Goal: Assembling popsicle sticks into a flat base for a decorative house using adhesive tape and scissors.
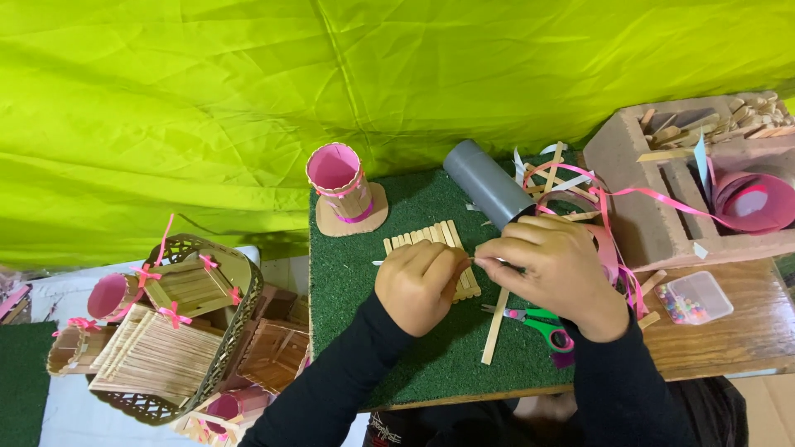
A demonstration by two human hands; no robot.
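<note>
Both hands meet over a row of flat wooden sticks point(426, 235) lying side by side on a green turf mat point(364, 273). My left hand point(418, 281) rests curled on the row's near edge. My right hand point(555, 269) pinches something thin between thumb and fingers just right of the row; what it is I cannot make out. A single loose wooden stick point(494, 327) lies under my right hand. Green-and-pink scissors point(542, 324) lie on the mat beside my right wrist.
A pink paper cup on a cardboard base point(341, 186) and a grey tube point(484, 182) stand on the mat's far side. Pink ribbon point(609, 240), a concrete block point(662, 178) holding sticks, a small bead box point(694, 298) are at right. A basket of stick crafts point(178, 323) sits left.
</note>
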